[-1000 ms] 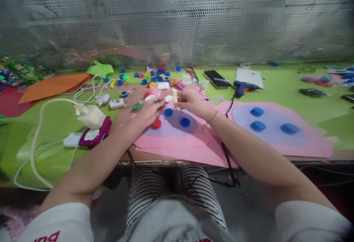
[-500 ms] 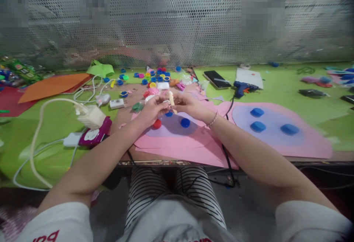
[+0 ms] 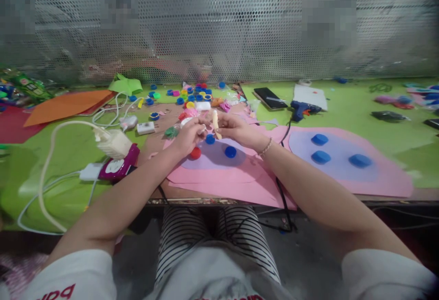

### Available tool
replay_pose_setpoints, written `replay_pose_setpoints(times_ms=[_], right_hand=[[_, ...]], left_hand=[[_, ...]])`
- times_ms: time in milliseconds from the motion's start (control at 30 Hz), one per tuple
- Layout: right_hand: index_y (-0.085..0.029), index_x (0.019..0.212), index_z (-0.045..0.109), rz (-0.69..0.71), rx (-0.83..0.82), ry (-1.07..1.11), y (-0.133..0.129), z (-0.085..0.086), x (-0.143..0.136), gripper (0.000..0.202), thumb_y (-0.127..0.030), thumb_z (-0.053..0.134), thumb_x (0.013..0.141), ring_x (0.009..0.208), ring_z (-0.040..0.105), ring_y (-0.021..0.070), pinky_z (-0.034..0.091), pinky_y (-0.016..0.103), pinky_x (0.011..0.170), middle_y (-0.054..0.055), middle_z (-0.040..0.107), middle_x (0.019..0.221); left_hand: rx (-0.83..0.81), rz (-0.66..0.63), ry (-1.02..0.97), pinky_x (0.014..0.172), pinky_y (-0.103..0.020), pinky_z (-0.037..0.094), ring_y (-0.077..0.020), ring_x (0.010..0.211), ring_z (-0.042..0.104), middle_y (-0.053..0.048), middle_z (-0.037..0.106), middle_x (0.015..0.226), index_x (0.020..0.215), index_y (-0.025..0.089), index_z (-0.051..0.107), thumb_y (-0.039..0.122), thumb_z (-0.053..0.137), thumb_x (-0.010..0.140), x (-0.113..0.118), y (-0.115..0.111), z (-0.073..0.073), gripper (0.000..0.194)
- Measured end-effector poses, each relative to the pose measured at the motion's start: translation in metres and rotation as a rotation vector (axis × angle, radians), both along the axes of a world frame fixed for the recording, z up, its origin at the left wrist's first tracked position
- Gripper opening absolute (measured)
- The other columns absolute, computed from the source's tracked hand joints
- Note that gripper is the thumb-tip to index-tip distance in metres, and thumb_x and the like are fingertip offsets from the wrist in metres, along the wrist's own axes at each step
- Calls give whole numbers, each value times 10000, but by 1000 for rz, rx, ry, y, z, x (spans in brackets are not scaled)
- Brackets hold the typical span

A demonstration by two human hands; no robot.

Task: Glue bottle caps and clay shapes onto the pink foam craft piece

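Observation:
Between thumb and fingers, my right hand (image 3: 233,128) holds a cream-coloured stick of soft-looking material, perhaps clay (image 3: 216,124), nearly upright. My left hand (image 3: 191,135) is just left of it, pinching a small white piece (image 3: 203,129). Both hands are above a lilac paper shape (image 3: 212,160) that lies on pink paper (image 3: 219,190). A red bottle cap (image 3: 195,153) and two blue bottle caps, one at the front (image 3: 230,152) and one behind (image 3: 210,139), rest on the lilac paper.
Right of the hands, another pink and lilac sheet (image 3: 394,176) carries blue caps (image 3: 360,160). A blue glue gun (image 3: 303,109) and a phone (image 3: 270,98) lie behind it. A purple power strip (image 3: 118,167) with cables is on the left. Loose caps (image 3: 199,94) cluster at the back.
My two hands have drawn slightly apart. The white piece in my left hand is now separate from the cream stick, which stays in my right hand.

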State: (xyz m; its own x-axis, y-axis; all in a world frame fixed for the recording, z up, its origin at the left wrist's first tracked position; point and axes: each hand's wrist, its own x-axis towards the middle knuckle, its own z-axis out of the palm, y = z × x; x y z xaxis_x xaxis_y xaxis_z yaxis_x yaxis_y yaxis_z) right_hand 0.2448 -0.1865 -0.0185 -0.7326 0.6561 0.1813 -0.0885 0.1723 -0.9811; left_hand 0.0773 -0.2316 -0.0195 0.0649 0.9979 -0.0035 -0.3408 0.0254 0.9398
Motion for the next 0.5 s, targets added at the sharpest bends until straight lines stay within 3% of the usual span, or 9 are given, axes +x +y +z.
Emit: replay_pose_setpoints(times_ms=[200,500], right_hand=[[-191,1002,535,88,-14,24,-7,4,-2,223,-183,577,783,733,562,103,472,242,668,10,587,837],[-182,980,551,170,-139,91,-9,4,-3,210,-148,583,775,733,571,94,473,238,684,6,589,828]], left_hand=[[177,38,278,475,-198,288,-48,482,394,43,484,571,707,161,539,250,679,683,-4,2,-9,168],[122,20,214,471,-198,285,-51,479,400,53,466,547,639,165,472,307,736,627,-5,4,-11,300]])
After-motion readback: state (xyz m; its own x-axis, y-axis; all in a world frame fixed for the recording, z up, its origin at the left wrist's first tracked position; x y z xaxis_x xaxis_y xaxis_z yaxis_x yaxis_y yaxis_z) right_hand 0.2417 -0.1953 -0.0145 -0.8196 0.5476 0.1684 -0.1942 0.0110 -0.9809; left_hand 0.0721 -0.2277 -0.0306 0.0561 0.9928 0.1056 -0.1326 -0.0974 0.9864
